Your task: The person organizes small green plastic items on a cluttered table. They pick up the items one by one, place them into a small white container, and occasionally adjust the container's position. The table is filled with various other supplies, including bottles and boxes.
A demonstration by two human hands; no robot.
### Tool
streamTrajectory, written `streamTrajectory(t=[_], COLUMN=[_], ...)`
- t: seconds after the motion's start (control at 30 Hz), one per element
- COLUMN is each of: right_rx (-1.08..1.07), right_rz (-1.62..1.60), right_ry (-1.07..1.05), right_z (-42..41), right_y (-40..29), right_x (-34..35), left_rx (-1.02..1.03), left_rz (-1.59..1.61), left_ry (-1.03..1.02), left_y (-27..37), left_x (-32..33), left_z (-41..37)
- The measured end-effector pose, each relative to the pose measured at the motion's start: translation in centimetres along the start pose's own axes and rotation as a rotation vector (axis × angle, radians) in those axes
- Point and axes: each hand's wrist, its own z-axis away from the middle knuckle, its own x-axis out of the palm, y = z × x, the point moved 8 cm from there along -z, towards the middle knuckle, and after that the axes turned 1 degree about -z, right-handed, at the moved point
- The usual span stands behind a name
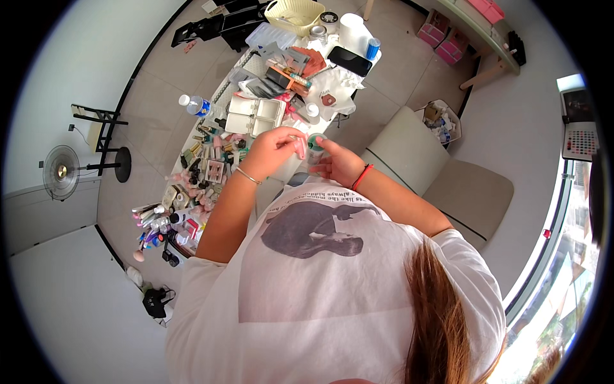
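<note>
My left hand [274, 148] pinches a small pink, flat piece [301, 148] between thumb and fingers; what it is exactly I cannot make out. Close beside it, my right hand [339, 162] is around a small clear container with a green top [316, 142], the thumb resting at its rim. Both hands are just in front of my chest, over the near edge of the white table [287, 169]. A white four-part case [255, 116] lies beyond my left hand, its compartments uncovered. Past my fingers stands a white-capped bottle [311, 112].
Several nail polish bottles [204, 161] crowd the table's left side, with a water bottle [195, 104] at its edge. Farther back are a phone [349, 61], a paper roll [352, 30] and a yellow basket [294, 17]. A beige chair [467, 192] stands at my right.
</note>
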Motion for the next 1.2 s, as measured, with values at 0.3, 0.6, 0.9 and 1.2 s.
streamTrajectory(t=[0.3, 0.6, 0.9, 1.2], right_rx=[-0.033, -0.008, 0.01, 0.032], right_rz=[-0.06, -0.062, -0.075, -0.065], right_ry=[0.057, 0.044, 0.064, 0.054], right_z=[0.0, -0.4, 0.2, -0.5], right_y=[-0.3, -0.1, -0.1, 0.0], right_x=[-0.5, -0.7, -0.6, -0.5], left_rx=[-0.2, -0.703, -0.741, -0.743], left_rz=[-0.728, -1.084, -1.001, -1.005], left_ry=[0.368, 0.062, 0.101, 0.11], left_y=[-9.6, -21.3, -22.7, -25.0], left_x=[-9.6, -7.1, -6.3, -6.8], left_z=[0.9, 0.9, 1.4, 1.4])
